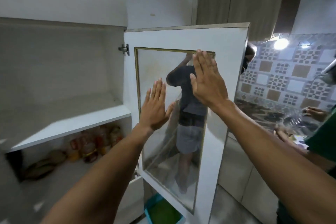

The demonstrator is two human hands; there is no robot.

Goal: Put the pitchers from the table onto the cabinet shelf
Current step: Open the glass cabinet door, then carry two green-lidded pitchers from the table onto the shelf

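Pitchers: none can be made out in this view; no table shows either.

Cabinet (63, 60): white, wall-mounted, its door swung wide. Interior pale grey.

Door (234, 85): white frame, hinged at its left edge, standing open toward the viewer. A gold-trimmed glass panel (156, 67) fills its centre and reflects a standing figure in a dark top and grey shorts.

Shelf (69, 123): white board, upper compartment; its surface is bare where visible.

Lower compartment: blurred jars (89, 147) with red and yellow contents, clustered at the back; brownish items beside them at left, too blurred to tell.

Tiled wall (291, 78): patterned squares in grey, white and tan, at right behind the door. A bright lamp (281, 43) sits near its top.

Second person: a green sleeve (325, 142) at the right edge, one hand near the counter beyond.

Basket (163, 212): blue with green inside, on the floor under the door.

Right hand (207, 80): flat, fingers straight and together, palm against the door's upper panel. Grasps nothing.

Left hand (154, 109): flat, fingers extended, thumb spread, palm against the glass lower down. Grasps nothing.

Hinge (124, 49): metal, at the door's upper left corner.
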